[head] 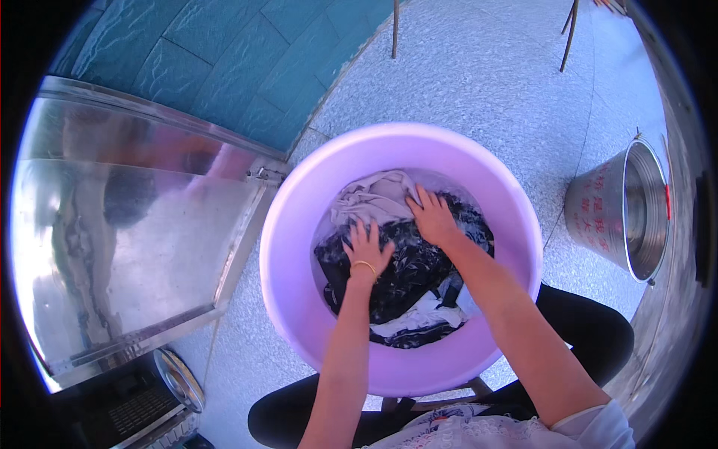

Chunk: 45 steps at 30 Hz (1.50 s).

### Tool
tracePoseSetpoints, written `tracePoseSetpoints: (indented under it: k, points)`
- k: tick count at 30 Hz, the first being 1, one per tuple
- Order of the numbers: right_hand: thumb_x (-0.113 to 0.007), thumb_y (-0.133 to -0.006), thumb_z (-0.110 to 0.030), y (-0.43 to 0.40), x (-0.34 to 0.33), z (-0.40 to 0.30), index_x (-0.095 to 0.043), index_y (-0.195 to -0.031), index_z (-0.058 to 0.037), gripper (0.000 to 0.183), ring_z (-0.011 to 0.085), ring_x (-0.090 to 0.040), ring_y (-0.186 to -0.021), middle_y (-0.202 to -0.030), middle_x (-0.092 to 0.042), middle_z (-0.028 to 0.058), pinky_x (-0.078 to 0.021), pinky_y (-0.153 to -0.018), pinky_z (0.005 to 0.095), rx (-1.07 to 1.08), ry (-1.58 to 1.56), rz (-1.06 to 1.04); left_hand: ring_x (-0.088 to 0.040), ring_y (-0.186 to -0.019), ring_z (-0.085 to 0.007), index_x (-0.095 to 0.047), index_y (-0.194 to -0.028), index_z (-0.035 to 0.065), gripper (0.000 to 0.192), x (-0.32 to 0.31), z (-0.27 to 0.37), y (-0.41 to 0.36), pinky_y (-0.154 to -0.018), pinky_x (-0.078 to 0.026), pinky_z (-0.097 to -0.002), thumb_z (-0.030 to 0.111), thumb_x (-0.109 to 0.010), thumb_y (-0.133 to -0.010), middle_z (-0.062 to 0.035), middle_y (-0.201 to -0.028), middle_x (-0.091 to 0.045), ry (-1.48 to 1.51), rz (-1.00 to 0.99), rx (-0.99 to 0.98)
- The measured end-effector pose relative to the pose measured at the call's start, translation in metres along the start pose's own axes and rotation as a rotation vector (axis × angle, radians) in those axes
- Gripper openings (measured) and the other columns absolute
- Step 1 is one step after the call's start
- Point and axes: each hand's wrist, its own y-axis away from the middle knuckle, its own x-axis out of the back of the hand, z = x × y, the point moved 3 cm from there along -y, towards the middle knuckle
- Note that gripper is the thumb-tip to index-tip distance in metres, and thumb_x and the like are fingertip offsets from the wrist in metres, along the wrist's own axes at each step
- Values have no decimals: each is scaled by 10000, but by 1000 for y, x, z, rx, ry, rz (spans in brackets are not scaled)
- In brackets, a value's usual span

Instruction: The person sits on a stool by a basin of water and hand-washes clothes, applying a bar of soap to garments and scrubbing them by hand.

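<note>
A large pink-purple plastic tub (398,370) stands in front of me with wet clothes in it. At the far side of the heap lies a light greyish garment (373,196), and a black patterned garment (412,264) covers the middle. White cloth (420,314) shows nearer to me. With fingers spread, my left hand (367,247) rests where the black garment meets the light one; a yellow bangle circles its wrist. Farther right and a little higher, my right hand (432,216) lies palm down, its fingertips at the light garment's right edge. Neither hand visibly grips cloth.
A metal bucket (597,207) bearing red writing stands right of the tub. On the left is a shiny metal panel (151,236), with a round metal dish (179,381) below it. Thin legs (395,33) stand on the speckled floor (477,73) beyond, beside a blue-green tiled surface (241,62).
</note>
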Motion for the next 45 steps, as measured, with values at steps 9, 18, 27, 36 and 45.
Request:
tracePoseSetpoints:
  k: [9,18,27,36,45]
  points:
    - [-466,-751,-179,-4,-11,0,-273,-1260,-99,551,269,-182,-1223,-1327,-191,111,-181,-977,392,-126,-39,-259,-127,-1233,-297,-245,-1278,147,657,-23,-1,9,-943,-109,-551,434,-483,-737,-111,-1330,-183,-68,-241,74]
    - [-461,-749,-30,3,46,-32,-552,-940,5,215,114,-510,-806,-876,-557,54,-409,-709,228,-160,-1407,100,-303,-1143,-223,-329,-1220,109,609,21,-7,21,-901,-250,-488,479,-476,-759,-98,-1230,-340,2100,123,578]
    - [-509,-730,-87,121,143,-156,-492,-1026,-21,304,186,-451,-895,-987,-458,118,-355,-746,288,358,-1343,104,-433,-1032,-225,-448,-1093,60,505,23,-33,13,-883,-335,-409,450,-464,-773,-99,-1098,-470,2425,-134,156]
    - [-595,-653,-243,105,123,-168,-469,-1048,-81,445,267,-347,-1018,-1046,-418,123,-237,-810,390,433,-716,378,-456,-1004,-227,-461,-1069,56,464,28,-35,3,-867,-359,-385,425,-447,-788,-94,-1077,-486,2334,-107,65]
    - [-600,-640,-253,46,134,-148,-534,-784,-77,236,255,-482,-732,-746,-481,88,-362,-639,340,310,-716,492,-480,-977,-228,-474,-1045,51,426,40,-40,1,-850,-384,-360,399,-429,-804,-89,-1057,-502,2235,-39,-40]
